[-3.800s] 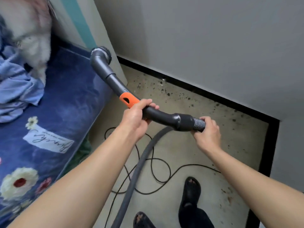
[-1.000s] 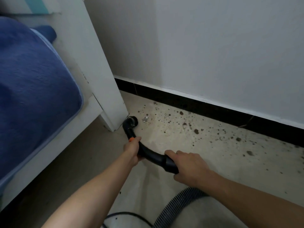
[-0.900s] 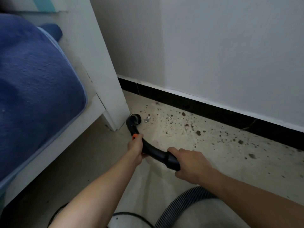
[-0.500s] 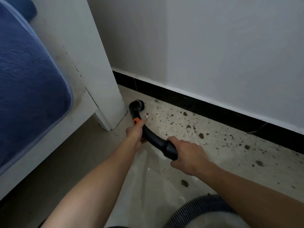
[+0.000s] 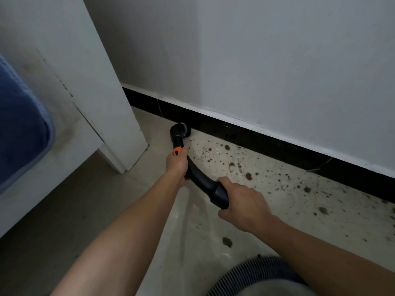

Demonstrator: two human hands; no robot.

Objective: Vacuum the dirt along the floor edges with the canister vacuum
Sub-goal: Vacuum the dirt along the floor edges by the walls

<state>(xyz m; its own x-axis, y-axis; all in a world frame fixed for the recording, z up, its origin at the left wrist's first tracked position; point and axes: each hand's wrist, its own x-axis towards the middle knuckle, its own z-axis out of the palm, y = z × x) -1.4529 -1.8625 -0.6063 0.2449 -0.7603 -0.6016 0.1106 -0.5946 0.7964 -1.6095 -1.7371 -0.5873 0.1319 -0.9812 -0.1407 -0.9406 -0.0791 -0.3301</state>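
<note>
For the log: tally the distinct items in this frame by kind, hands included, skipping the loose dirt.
Hands: 2 (left hand, right hand, both gripping the handle)
Vacuum handle: 1
Ribbed hose: 1
White bed frame: 1
Blue mattress: 1
Total: 6

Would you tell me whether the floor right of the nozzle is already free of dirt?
No, dark dirt lies scattered over the floor right of the nozzle, along the baseboard.
</note>
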